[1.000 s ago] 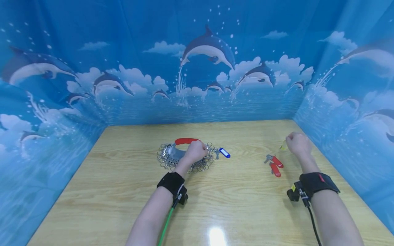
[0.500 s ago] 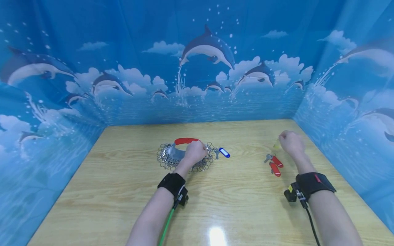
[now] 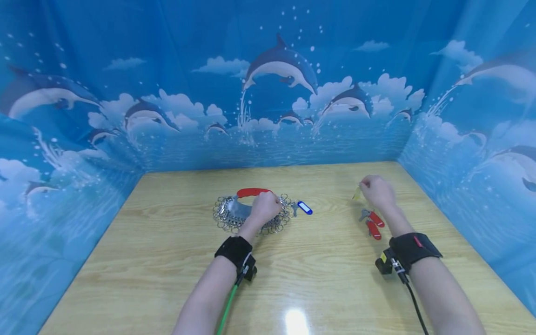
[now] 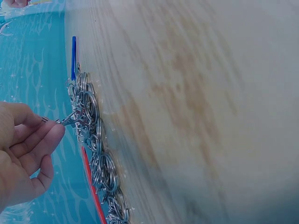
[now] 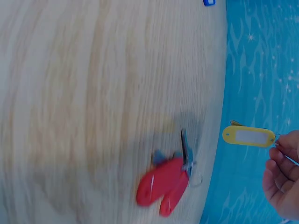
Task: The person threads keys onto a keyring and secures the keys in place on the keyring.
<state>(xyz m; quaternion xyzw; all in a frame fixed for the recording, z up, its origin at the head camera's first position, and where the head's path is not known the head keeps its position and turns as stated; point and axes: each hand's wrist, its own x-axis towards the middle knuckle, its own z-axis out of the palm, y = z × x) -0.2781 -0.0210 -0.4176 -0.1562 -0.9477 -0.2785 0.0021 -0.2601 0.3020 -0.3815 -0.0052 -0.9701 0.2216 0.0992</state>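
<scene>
My left hand (image 3: 265,208) is over the right part of a heap of silvery key rings (image 3: 228,222). In the left wrist view its thumb and fingers pinch a metal ring (image 4: 57,122) with linked pieces leading into the heap. A blue key tag (image 3: 304,207) with a key (image 3: 295,209) lies at the heap's right side. To the right, my right hand (image 3: 378,191) is raised and pinches a thin ring carrying a yellow key tag (image 5: 248,136). Two red key tags (image 5: 160,182) with keys (image 3: 365,215) lie on the table near that hand.
A red curved strip (image 3: 253,191) and a flat grey piece (image 3: 239,209) sit at the back of the heap. Blue dolphin-print cloth (image 3: 268,144) encloses the wooden table (image 3: 167,270) at the back and both sides. Cables trail from both wrist cameras.
My right hand has moved left with the yellow key tag, which now hangs to the left of the red tags. The left hand stays in place at the heap.
</scene>
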